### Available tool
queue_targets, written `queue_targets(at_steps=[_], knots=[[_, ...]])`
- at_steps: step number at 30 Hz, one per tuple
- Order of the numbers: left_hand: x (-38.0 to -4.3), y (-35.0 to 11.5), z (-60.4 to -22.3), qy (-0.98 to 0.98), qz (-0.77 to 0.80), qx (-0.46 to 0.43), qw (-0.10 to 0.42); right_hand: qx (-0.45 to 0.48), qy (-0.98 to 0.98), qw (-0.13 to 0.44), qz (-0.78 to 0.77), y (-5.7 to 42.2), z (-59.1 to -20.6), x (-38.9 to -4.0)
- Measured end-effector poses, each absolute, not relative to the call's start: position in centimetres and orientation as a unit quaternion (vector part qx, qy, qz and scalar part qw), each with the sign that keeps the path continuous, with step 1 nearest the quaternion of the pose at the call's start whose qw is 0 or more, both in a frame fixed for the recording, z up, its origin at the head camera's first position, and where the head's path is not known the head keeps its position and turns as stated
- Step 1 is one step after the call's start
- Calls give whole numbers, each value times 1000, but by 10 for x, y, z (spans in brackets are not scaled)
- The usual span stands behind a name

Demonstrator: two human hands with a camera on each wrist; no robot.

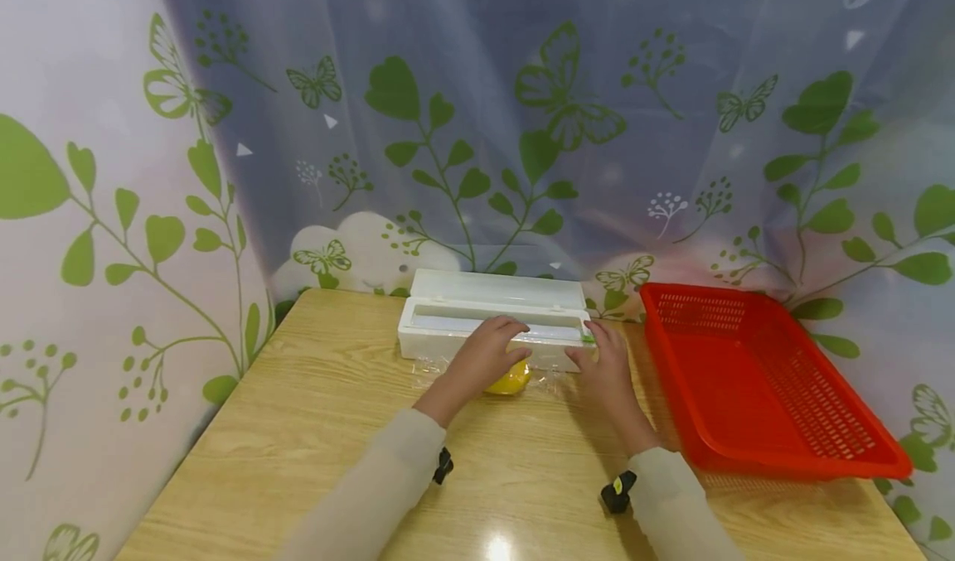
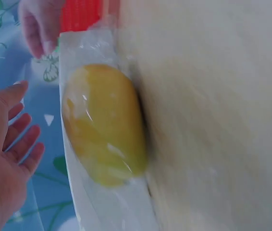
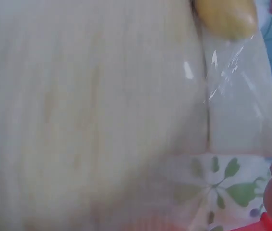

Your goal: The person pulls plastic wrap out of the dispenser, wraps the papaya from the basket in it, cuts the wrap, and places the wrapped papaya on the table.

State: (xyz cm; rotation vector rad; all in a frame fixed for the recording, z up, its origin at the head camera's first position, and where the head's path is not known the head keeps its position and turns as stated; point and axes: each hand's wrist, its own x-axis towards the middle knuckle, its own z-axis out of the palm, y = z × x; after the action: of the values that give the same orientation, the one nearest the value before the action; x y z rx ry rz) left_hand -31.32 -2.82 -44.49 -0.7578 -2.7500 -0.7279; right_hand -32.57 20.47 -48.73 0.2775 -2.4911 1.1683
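A yellow mango (image 2: 105, 127) lies with clear cling film (image 3: 232, 72) over it, against the front of a white cling film box (image 1: 440, 345). The box's lid (image 1: 496, 287) stands raised at the back, and a white roll (image 1: 455, 323) shows inside. My left hand (image 1: 485, 358) is above the mango and the box's front edge, fingers loosely bent with nothing between them. Over the box's right end is my right hand (image 1: 608, 370), thumb and fingers spread apart. In the left wrist view, a gap shows between my left hand and the mango.
A red plastic basket (image 1: 734, 437) with slotted sides stands at the right of the wooden table (image 1: 313, 428). Behind the box hangs a curtain (image 1: 477, 130) printed with leaves and butterflies. Black straps with small devices (image 1: 618, 492) sit at both wrists.
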Motion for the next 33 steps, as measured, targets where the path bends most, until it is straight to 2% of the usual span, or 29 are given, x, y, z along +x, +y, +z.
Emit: queue_targets(at_steps=[9,15,33], knots=[[-341,26,-441,-919,-254,-295,66,106,-869,141,463,220,-502,-340],[-355,48,-444,-917,-274,-287,41,95,-857,117,494,221,-504,-345],[-373,83,-462,-897,-356,-259,18,69,-846,106,518,230,-512,-345]])
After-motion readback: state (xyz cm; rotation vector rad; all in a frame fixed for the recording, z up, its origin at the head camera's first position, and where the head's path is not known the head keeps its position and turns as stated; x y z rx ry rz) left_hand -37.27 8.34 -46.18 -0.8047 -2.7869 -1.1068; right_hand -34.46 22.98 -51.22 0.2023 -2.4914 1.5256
